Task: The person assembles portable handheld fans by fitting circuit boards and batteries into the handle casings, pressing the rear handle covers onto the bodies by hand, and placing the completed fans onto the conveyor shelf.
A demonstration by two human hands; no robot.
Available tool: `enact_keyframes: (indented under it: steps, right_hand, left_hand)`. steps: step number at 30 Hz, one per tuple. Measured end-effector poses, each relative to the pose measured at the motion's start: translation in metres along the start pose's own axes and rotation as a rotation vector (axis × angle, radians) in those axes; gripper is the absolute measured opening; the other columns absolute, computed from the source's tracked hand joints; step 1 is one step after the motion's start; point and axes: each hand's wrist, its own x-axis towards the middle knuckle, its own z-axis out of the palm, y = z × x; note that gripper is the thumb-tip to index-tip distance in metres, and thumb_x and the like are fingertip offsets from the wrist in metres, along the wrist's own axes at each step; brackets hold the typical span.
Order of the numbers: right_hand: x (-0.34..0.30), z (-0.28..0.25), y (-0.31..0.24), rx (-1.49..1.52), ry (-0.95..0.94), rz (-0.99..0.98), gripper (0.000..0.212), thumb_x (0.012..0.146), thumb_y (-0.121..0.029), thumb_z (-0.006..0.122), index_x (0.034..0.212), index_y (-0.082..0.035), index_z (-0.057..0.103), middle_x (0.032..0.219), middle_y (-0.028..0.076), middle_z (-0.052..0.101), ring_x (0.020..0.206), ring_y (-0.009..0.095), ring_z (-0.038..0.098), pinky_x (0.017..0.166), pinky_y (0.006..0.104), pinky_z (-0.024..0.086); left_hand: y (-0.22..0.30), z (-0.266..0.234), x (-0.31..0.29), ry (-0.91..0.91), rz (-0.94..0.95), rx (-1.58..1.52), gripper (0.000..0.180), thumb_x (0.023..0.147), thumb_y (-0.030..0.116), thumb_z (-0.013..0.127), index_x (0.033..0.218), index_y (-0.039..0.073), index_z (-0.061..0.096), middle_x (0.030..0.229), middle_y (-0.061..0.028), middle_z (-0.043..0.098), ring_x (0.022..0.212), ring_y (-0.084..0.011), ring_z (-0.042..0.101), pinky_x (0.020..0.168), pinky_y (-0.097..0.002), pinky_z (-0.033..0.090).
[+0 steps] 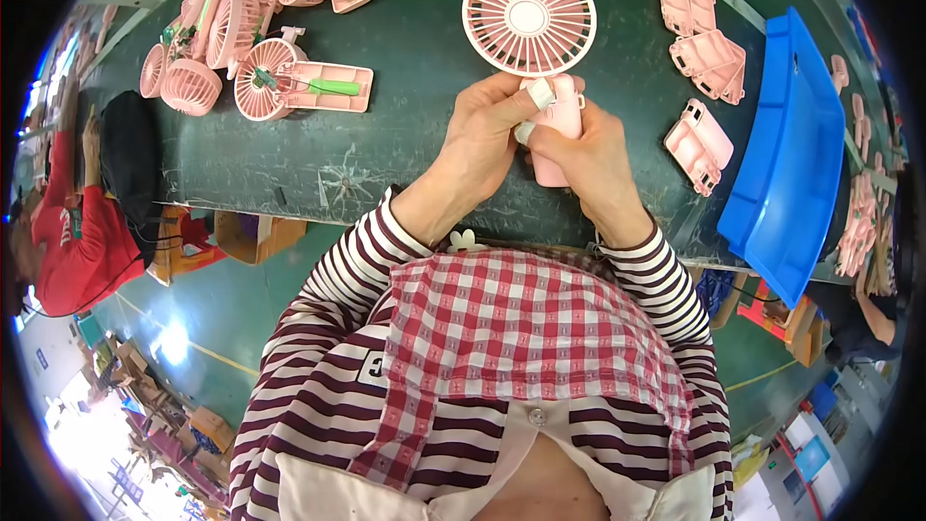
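Note:
Both my hands grip a pink handheld fan point(529, 15) over the dark green table. Its round slatted head points away from me, and its pink handle point(552, 169) lies between my palms. My left hand point(479, 130) is closed round the handle's left side near the neck. On the right side, my right hand point(600, 156) is closed on the same handle. White wraps cover both thumb tips, which press on the handle's upper part. My other fingers are partly hidden behind it.
Open pink fans point(258, 82) with green parts are heaped at the far left. Pink handle shells point(699, 145) lie to my right, beside a blue bin point(793, 154) at the table's edge. A person in red point(82, 241) is at the left, another person's arm point(873, 314) at the right.

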Motion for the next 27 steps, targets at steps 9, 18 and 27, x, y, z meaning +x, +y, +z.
enact_keyframes:
  steps: [9,18,27]
  right_hand:
    - [-0.005,0.009,0.004,-0.024,0.081,-0.024,0.024,0.071,-0.007,0.065,0.09,0.004,0.056,0.08,0.006,0.06,0.066,0.01,0.057,0.058,0.0233,0.046]
    - [0.02,-0.002,0.002,0.17,-0.054,-0.013,0.027,0.076,-0.009,0.066,0.097,0.004,0.056,0.081,0.007,0.061,0.066,0.013,0.06,0.059,0.0246,0.049]
    - [0.045,-0.019,-0.005,0.36,-0.332,-0.02,0.027,0.085,-0.02,0.054,0.102,0.002,0.054,0.081,0.013,0.063,0.065,0.019,0.063,0.056,0.0266,0.052]
  left_hand:
    - [-0.005,0.005,-0.006,0.051,0.006,0.038,0.024,0.086,0.01,0.051,0.103,-0.005,0.059,0.097,-0.0107,0.063,0.084,-0.0146,0.061,0.075,-0.0265,0.049]
    - [0.006,-0.006,0.017,0.029,-0.005,0.096,0.032,0.09,0.014,0.047,0.112,-0.009,0.05,0.112,-0.018,0.057,0.1,-0.0228,0.058,0.09,-0.0339,0.045]
    - [0.027,-0.006,0.047,0.002,0.001,0.209,0.037,0.083,0.004,0.044,0.118,-0.004,0.045,0.11,-0.0173,0.057,0.098,-0.0239,0.058,0.085,-0.0356,0.048]
